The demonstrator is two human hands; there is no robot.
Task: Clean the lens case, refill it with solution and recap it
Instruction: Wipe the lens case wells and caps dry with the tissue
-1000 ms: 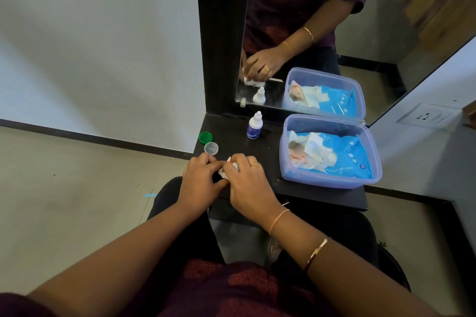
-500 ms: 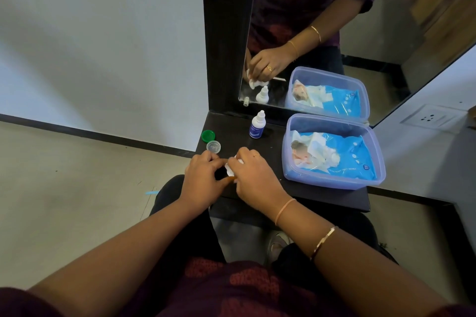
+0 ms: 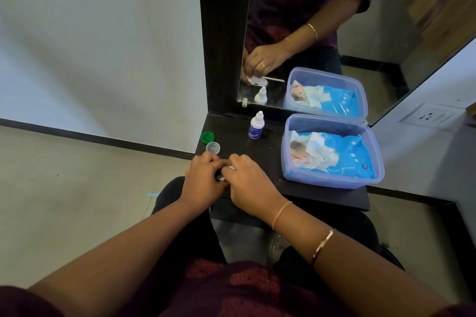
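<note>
Hands: two, left hand and right hand
Caps: two, green cap and clear cap
Dropper bottle: one
Plastic tub: one
Wipes pack: one
White wipe: one
Lens case: one, mostly hidden

Worktop and mirror frame black; green cap, clear cap, bottle white with blue label. Tub translucent lilac, wipes pack bright blue with white print; tissue white, lens case shows just a pale rim. Shirt maroon with red blotches, bangle gold, wrist band orange, wall off-white, floor beige.
</note>
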